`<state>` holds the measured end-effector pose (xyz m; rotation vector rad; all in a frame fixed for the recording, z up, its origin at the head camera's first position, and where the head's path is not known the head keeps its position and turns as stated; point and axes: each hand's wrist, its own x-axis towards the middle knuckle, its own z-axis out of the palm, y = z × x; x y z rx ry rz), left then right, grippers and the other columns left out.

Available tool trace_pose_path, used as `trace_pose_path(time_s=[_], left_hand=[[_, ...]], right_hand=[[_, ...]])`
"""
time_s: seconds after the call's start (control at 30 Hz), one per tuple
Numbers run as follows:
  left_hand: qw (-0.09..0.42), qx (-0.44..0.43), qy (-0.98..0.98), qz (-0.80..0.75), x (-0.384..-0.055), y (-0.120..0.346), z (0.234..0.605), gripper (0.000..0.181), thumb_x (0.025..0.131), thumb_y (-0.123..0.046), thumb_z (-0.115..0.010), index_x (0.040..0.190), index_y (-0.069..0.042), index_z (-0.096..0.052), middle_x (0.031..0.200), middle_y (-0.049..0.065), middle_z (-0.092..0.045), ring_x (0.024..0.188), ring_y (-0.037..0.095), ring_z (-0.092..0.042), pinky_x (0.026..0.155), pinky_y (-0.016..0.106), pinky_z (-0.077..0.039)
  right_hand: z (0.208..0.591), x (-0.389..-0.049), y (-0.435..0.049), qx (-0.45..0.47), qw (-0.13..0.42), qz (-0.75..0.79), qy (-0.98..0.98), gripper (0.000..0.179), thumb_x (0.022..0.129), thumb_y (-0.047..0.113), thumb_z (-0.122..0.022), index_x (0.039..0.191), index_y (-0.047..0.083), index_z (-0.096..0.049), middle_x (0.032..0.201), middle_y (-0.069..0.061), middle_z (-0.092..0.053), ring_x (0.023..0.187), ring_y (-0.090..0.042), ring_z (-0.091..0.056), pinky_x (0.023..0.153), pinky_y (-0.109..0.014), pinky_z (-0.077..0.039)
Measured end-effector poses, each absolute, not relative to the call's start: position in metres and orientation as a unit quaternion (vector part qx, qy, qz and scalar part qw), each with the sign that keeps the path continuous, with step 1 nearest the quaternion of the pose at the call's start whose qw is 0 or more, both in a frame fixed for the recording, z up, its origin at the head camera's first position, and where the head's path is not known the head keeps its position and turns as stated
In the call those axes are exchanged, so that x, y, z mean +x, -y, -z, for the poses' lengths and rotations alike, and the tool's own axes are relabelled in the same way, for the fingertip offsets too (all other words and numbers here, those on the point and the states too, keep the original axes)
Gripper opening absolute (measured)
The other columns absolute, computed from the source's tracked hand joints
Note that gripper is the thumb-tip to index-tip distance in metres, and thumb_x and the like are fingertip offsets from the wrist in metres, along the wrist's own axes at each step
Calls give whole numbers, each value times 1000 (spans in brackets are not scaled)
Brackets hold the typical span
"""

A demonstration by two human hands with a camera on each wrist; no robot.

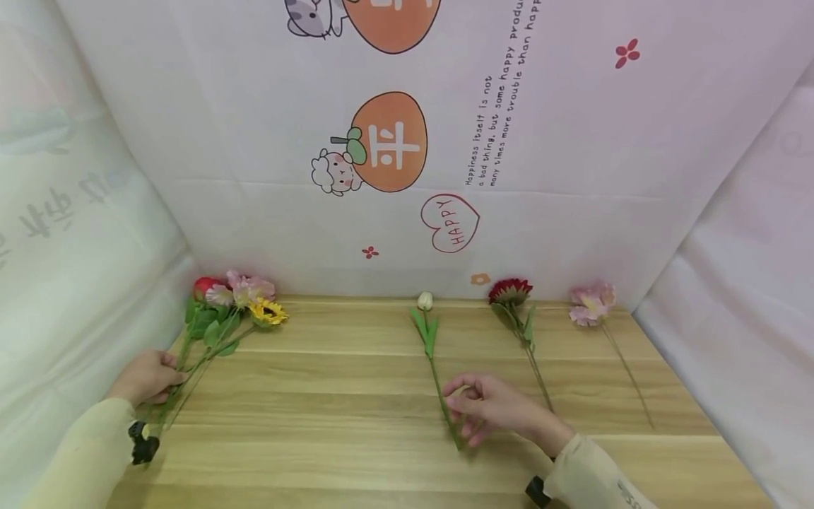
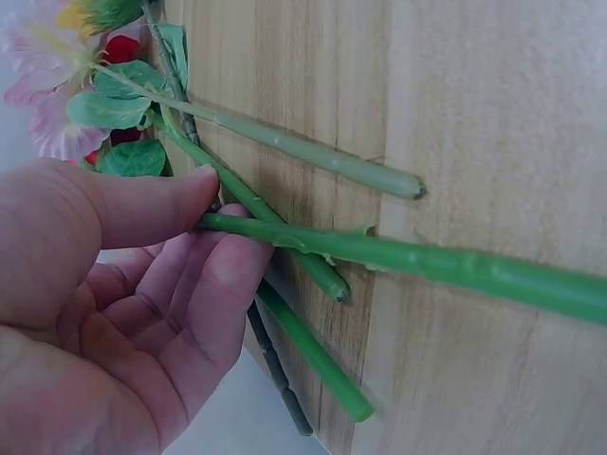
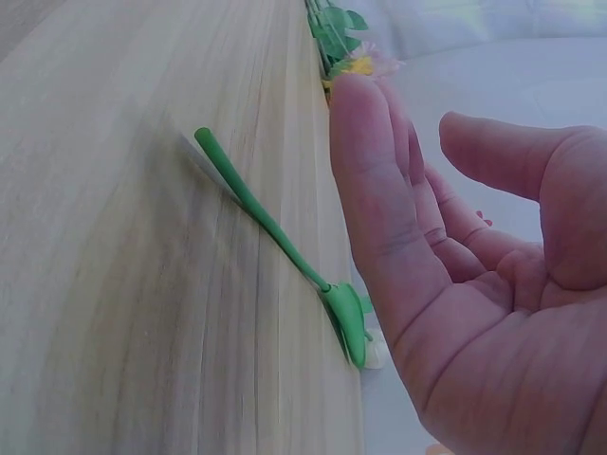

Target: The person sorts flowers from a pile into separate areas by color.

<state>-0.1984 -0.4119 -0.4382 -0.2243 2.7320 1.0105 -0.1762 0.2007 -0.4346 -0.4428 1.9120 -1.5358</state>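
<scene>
At lower left of the head view, the left hand (image 1: 146, 379) pinches a smooth green stem (image 2: 408, 254) below a bunch of red, pink and yellow artificial flowers (image 1: 246, 288). At lower centre, the right hand (image 1: 496, 406), thumb and fingers apart, is just beside a slim green-stemmed white artificial tulip (image 1: 429, 345) lying on the pale wood-grained desk (image 1: 318, 431). Farther right lie a dark-red many-petalled flower (image 1: 511, 291) and a ruffled pink flower (image 1: 593, 304).

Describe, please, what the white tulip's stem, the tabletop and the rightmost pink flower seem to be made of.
Tulip's stem: probably plastic, satin, from its smooth, even green. Tabletop: wood or printed laminate, low sheen, showing streaky grain. Pink flower: perhaps fabric, matte, judging by thin, ruffled petals.
</scene>
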Motion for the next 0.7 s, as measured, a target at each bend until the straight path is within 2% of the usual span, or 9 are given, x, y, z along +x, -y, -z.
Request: trace_pose_path(time_s=[0.13, 0.3, 0.4, 0.5, 0.7], left_hand=[[113, -80, -928, -345, -197, 412, 438, 27, 94, -7, -67, 96, 6, -45, 86, 13, -49, 69, 19, -59, 60, 35, -57], [106, -70, -932, -339, -197, 410, 437, 26, 93, -9, -67, 86, 0, -43, 76, 6, -46, 65, 18, -54, 56, 34, -55], [98, -64, -935, -334, -196, 411, 436, 26, 92, -9, -68, 95, 8, -49, 81, 9, -51, 68, 19, -55, 57, 35, -56], [90, -64, -933, -342, -195, 410, 434, 36, 93, -11, -67, 109, 15, -49, 86, 13, -57, 68, 20, -58, 57, 36, -57], [66, -54, -924, -372, -193, 406, 425, 36, 96, -10, -62, 114, 17, -47, 92, 17, -59, 69, 20, -59, 58, 35, -58]], right_hand=[[436, -177, -199, -165, 323, 586, -725, 45, 103, 24, -62, 134, -6, -49, 100, -19, -65, 70, -21, -66, 63, -41, -63], [435, -178, -198, -162, 327, 591, -720, 44, 103, 22, -61, 136, -5, -47, 100, -19, -64, 69, -22, -66, 62, -40, -63], [433, -178, -196, -166, 332, 593, -714, 44, 103, 23, -62, 136, -4, -48, 102, -22, -64, 70, -22, -66, 63, -41, -63], [430, -178, -195, -168, 335, 597, -709, 45, 103, 23, -61, 136, -5, -48, 103, -24, -64, 70, -22, -66, 63, -41, -63], [427, -179, -195, -174, 332, 595, -711, 43, 103, 22, -61, 134, -5, -48, 103, -25, -64, 70, -23, -67, 64, -42, -63]])
